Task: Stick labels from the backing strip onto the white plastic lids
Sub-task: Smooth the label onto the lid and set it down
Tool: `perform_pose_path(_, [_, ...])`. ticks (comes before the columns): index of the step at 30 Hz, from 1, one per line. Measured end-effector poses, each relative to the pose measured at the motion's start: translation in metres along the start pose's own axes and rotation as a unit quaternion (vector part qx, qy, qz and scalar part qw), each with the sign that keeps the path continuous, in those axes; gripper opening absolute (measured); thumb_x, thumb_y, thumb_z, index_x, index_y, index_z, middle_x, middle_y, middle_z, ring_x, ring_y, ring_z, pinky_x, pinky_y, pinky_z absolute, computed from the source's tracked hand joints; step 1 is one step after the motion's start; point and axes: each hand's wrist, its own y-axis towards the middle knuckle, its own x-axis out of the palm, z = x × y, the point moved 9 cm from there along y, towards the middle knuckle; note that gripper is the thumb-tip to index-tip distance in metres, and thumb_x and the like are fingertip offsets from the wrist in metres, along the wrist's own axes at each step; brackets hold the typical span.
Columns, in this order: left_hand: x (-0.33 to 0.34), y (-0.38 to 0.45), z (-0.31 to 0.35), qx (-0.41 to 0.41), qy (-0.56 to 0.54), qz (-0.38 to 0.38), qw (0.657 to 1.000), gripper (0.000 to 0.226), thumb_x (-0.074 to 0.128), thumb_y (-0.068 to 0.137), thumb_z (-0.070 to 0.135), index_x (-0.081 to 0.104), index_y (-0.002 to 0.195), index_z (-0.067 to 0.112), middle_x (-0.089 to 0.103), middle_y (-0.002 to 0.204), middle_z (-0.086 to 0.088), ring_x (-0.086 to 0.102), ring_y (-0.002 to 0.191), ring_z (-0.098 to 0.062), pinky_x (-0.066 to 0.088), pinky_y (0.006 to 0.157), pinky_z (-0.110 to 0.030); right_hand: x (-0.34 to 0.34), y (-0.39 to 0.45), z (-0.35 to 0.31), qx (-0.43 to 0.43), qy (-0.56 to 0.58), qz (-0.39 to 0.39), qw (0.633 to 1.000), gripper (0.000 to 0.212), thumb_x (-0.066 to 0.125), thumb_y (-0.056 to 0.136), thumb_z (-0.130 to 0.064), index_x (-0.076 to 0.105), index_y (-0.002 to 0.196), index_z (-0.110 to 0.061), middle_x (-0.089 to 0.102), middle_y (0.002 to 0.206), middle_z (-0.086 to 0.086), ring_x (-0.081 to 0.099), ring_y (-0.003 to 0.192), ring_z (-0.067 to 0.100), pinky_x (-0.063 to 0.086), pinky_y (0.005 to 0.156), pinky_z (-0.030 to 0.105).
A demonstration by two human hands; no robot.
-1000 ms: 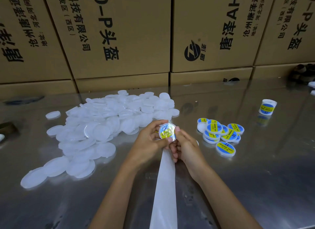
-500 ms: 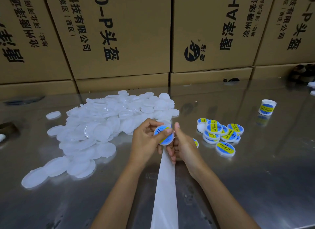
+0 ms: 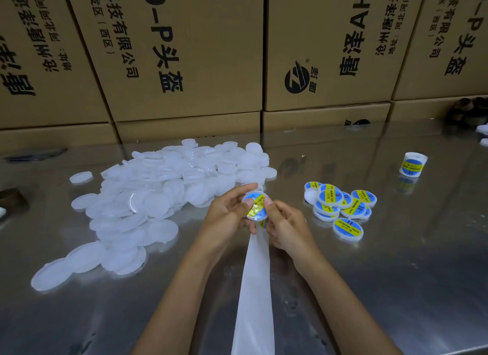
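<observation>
The lid (image 3: 255, 206) sat between both hands just above the tabletop (image 3: 396, 249), its face now turned up to the camera with a blue and yellow label (image 3: 254, 202) lying across it. Half a second before, the same lid had been tilted and only partly shown; now it lay flat and both thumbs rested on the sticker, which suggested the label was on and being smoothed down. The left hand (image 3: 227, 217) had its grip curled round the lid's left edge, thumb on top. The right hand (image 3: 286, 226) pinched the right edge, thumb pressing the label, while its lower fingers seemed to keep hold of the backing strip (image 3: 254, 288), which ran down toward the person. A bit of another label showed just under the lid.

This lid looked nearly finished and ready to join the labelled lids (image 3: 340, 206) heaped to the right, near the hands. Far more blank lids (image 3: 158, 196) lay piled to the left, so most of the job remained.

The stickers read "SOLDERING PASTE" on the yellow band. A roll of labels (image 3: 412, 164) stood farther right. The cardboard boxes (image 3: 184, 50) behind carried Chinese print, including "头盔" and "有限公司".
</observation>
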Motion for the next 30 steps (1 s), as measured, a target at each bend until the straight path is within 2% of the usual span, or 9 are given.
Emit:
perform_pose_path(3, [0.002, 0.001, -0.004, -0.024, -0.046, -0.017, 0.999, 0.048, 0.062, 0.093, -0.005, 0.060, 0.134, 0.020, 0.072, 0.096, -0.005, 0.060, 0.062, -0.018, 0.054, 0.067, -0.025, -0.011, 0.004, 0.003, 0.002, 0.005, 0.059, 0.998, 0.040, 0.049, 0.103, -0.038, 0.050, 0.070, -0.015, 0.041, 0.050, -0.013, 0.036, 0.047, 0.004, 0.029, 0.049, 0.019])
perform_pose_path(8, [-0.030, 0.002, -0.001, -0.019, -0.033, 0.135, 0.990, 0.034, 0.065, 0.088, -0.006, 0.070, 0.115, 0.014, 0.075, 0.100, -0.013, 0.070, 0.077, -0.016, 0.055, 0.063, -0.026, -0.043, 0.006, 0.022, 0.067, 0.124, 0.182, 0.973, 0.041, 0.046, 0.103, -0.042, 0.044, 0.074, -0.014, 0.040, 0.047, -0.002, 0.033, 0.041, 0.012, 0.029, 0.040, 0.023])
perform_pose_path(10, [-0.049, 0.000, -0.002, -0.011, 0.039, 0.216, 0.976, 0.026, 0.060, 0.092, -0.001, 0.071, 0.106, 0.018, 0.075, 0.096, -0.008, 0.068, 0.077, -0.017, 0.054, 0.066, -0.025, -0.052, 0.006, 0.031, 0.097, 0.182, 0.213, 0.955, 0.038, 0.046, 0.104, -0.037, 0.045, 0.075, -0.013, 0.041, 0.046, -0.001, 0.034, 0.040, 0.012, 0.031, 0.041, 0.024])
perform_pose_path(13, [-0.074, -0.008, 0.009, 0.026, 0.234, 0.321, 0.917, 0.029, 0.054, 0.093, 0.001, 0.068, 0.111, 0.018, 0.065, 0.105, -0.001, 0.062, 0.095, -0.023, 0.050, 0.078, -0.023, -0.058, 0.005, 0.039, 0.122, 0.251, 0.239, 0.930, 0.031, 0.045, 0.105, -0.028, 0.050, 0.079, -0.013, 0.044, 0.052, 0.001, 0.036, 0.045, 0.014, 0.034, 0.044, 0.026])
perform_pose_path(16, [-0.082, -0.005, 0.007, 0.010, 0.379, 0.308, 0.872, 0.044, 0.053, 0.093, 0.001, 0.059, 0.136, 0.008, 0.053, 0.125, -0.012, 0.048, 0.119, -0.030, 0.037, 0.100, -0.031, -0.058, 0.005, 0.041, 0.133, 0.294, 0.243, 0.915, 0.024, 0.046, 0.105, -0.023, 0.052, 0.085, -0.012, 0.045, 0.053, 0.002, 0.039, 0.042, 0.011, 0.038, 0.045, 0.024])
perform_pose_path(20, [-0.089, -0.001, -0.005, -0.036, 0.466, 0.270, 0.842, 0.052, 0.052, 0.098, 0.008, 0.045, 0.149, 0.008, 0.043, 0.134, -0.019, 0.034, 0.130, -0.034, 0.034, 0.105, -0.037, -0.056, 0.004, 0.039, 0.136, 0.297, 0.231, 0.917, 0.022, 0.044, 0.105, -0.018, 0.055, 0.088, -0.010, 0.045, 0.056, 0.005, 0.039, 0.045, 0.014, 0.037, 0.047, 0.025])
perform_pose_path(24, [-0.095, -0.001, -0.003, -0.028, 0.495, 0.276, 0.823, 0.047, 0.054, 0.096, 0.009, 0.054, 0.143, 0.013, 0.045, 0.127, -0.017, 0.036, 0.125, -0.032, 0.041, 0.100, -0.041, -0.053, 0.004, 0.035, 0.135, 0.277, 0.215, 0.927, 0.019, 0.043, 0.100, -0.010, 0.055, 0.087, -0.009, 0.045, 0.056, 0.006, 0.038, 0.044, 0.015, 0.036, 0.046, 0.026])
perform_pose_path(28, [-0.089, -0.001, 0.004, 0.011, 0.495, 0.289, 0.820, 0.025, 0.063, 0.091, 0.016, 0.070, 0.114, 0.012, 0.047, 0.118, -0.011, 0.039, 0.118, -0.027, 0.045, 0.083, -0.038, -0.051, 0.004, 0.034, 0.135, 0.255, 0.209, 0.934, 0.019, 0.044, 0.097, -0.005, 0.057, 0.083, -0.009, 0.045, 0.057, 0.006, 0.039, 0.041, 0.013, 0.036, 0.046, 0.026])
perform_pose_path(30, [-0.088, 0.000, 0.001, 0.005, 0.497, 0.287, 0.819, 0.029, 0.065, 0.091, 0.022, 0.067, 0.118, 0.012, 0.047, 0.123, -0.011, 0.038, 0.120, -0.027, 0.044, 0.082, -0.039, -0.051, 0.004, 0.033, 0.132, 0.233, 0.206, 0.941, 0.018, 0.045, 0.094, -0.005, 0.058, 0.082, -0.010, 0.045, 0.057, 0.006, 0.040, 0.040, 0.012, 0.037, 0.045, 0.026])
